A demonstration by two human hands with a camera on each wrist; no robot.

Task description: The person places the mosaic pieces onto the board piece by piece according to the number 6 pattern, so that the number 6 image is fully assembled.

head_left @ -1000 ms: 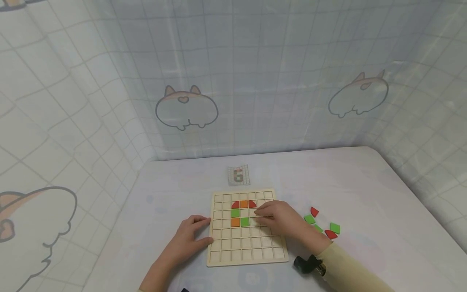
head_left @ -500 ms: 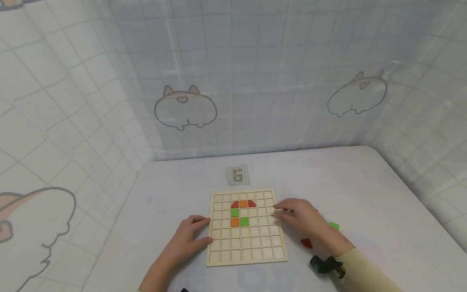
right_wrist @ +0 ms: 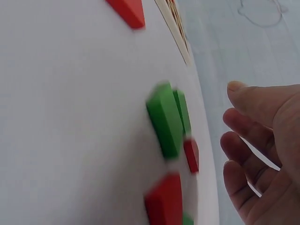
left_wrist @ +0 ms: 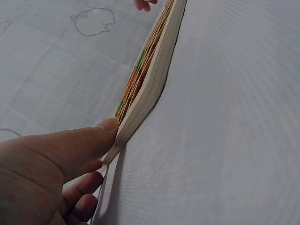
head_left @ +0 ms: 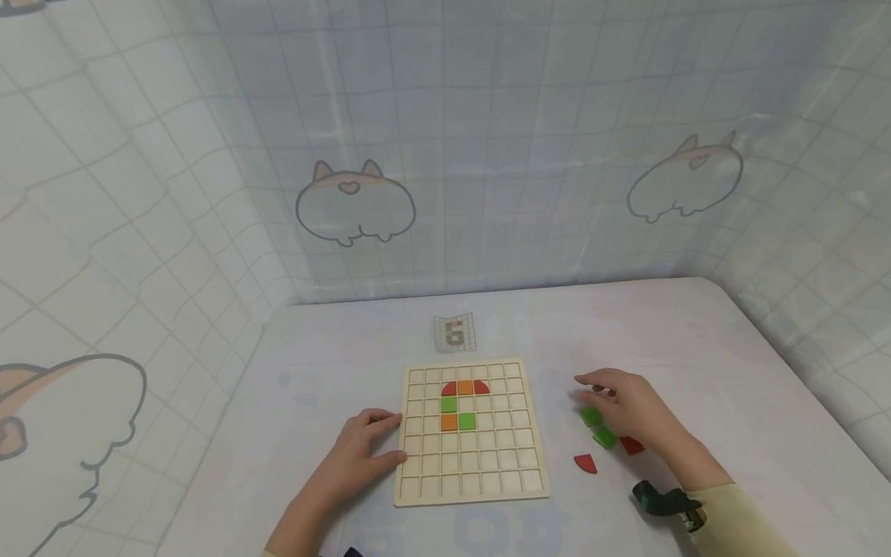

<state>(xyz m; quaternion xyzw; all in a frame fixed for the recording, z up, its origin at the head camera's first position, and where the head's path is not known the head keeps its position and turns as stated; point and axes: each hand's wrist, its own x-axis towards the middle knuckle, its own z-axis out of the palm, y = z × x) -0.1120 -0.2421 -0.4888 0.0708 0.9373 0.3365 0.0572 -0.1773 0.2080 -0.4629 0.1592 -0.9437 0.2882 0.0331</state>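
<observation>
A pale wooden grid board (head_left: 480,464) lies on the table. Its cells hold two red quarter-round tiles (head_left: 450,389), two orange square tiles (head_left: 449,422) and two green square tiles (head_left: 467,422). My left hand (head_left: 362,449) rests against the board's left side, its thumb and fingers touching the edge. To the right, my right hand (head_left: 629,406) hovers over the loose tiles, fingers loosely bent and holding nothing. Beneath and beside it lie green tiles (head_left: 604,438) and a red tile (head_left: 632,445); another red quarter-round tile (head_left: 585,463) lies nearer the board. The hand partly covers the pile.
Behind the board lies a small grid card (head_left: 455,333) with a coloured figure like a 6. Patterned curtains (head_left: 487,155) surround the white table (head_left: 334,348) at the back and sides. A dark device (head_left: 664,501) sits at the right wrist.
My right hand has moved right, from over the board to above the loose tiles. My left hand has stayed at the board's left edge.
</observation>
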